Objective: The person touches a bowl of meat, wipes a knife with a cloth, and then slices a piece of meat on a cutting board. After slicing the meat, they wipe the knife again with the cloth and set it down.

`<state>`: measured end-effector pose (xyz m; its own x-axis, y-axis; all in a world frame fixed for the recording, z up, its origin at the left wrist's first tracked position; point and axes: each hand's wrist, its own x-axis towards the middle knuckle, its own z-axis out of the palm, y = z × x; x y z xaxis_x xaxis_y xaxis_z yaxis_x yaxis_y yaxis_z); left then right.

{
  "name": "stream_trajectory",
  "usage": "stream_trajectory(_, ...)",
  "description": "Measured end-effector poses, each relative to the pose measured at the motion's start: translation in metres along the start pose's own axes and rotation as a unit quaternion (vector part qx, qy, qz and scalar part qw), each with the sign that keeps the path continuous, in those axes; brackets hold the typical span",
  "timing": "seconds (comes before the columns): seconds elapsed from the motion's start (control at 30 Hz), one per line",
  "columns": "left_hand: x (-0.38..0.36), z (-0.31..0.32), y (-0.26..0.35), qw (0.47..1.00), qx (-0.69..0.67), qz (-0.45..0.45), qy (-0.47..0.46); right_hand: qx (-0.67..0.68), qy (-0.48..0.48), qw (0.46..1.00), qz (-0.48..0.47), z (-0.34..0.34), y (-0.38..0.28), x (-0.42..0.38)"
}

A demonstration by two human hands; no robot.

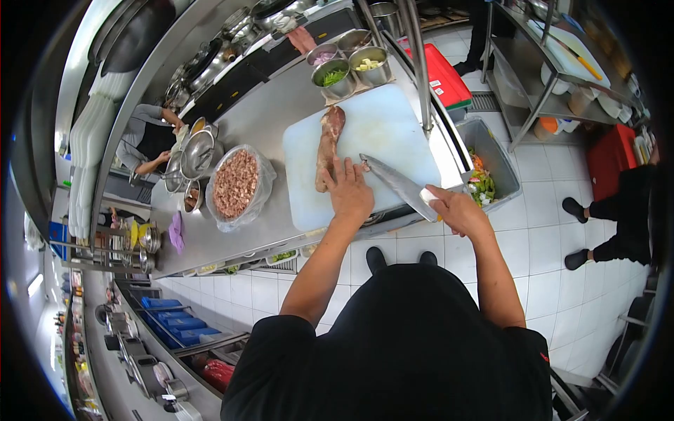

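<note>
A long strip of raw meat (328,144) lies on a white cutting board (382,123) on the steel counter. My left hand (349,191) rests flat on the board, fingers touching the near end of the meat. A large knife (398,184) is gripped by my right hand (456,210) at the handle; the blade points across the board toward the meat, its tip close to a small meat scrap by my left fingers.
A bag-lined bowl of chopped meat (235,184) sits left of the board. Steel bowls of garnish (335,76) stand behind it. A grey bin with scraps (484,184) is at the right. One person works at the counter's far end (149,137); another stands at the right (621,210).
</note>
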<state>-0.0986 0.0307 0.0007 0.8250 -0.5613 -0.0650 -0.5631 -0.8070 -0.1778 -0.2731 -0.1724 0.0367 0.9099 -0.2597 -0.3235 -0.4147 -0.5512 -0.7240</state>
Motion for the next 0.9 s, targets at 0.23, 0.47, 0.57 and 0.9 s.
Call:
stream_trajectory(0.23,-0.010,0.012,-0.004,0.997,-0.056,-0.005,0.057,0.100,-0.040,0.993,0.052,0.016,-0.023,-0.014)
stream_trajectory(0.47,-0.041,-0.012,-0.046,0.977,-0.128,0.001,0.168,0.141,-0.029,0.986,0.086,0.023,-0.048,-0.023)
stream_trajectory(0.57,-0.055,-0.017,-0.084,0.958,-0.182,-0.028,0.220,0.150,-0.035,0.986,0.069,0.034,-0.089,-0.009)
stream_trajectory(0.9,-0.055,0.002,-0.251,0.929,-0.131,-0.097,0.332,0.031,-0.121,0.990,-0.059,0.118,-0.235,0.093)
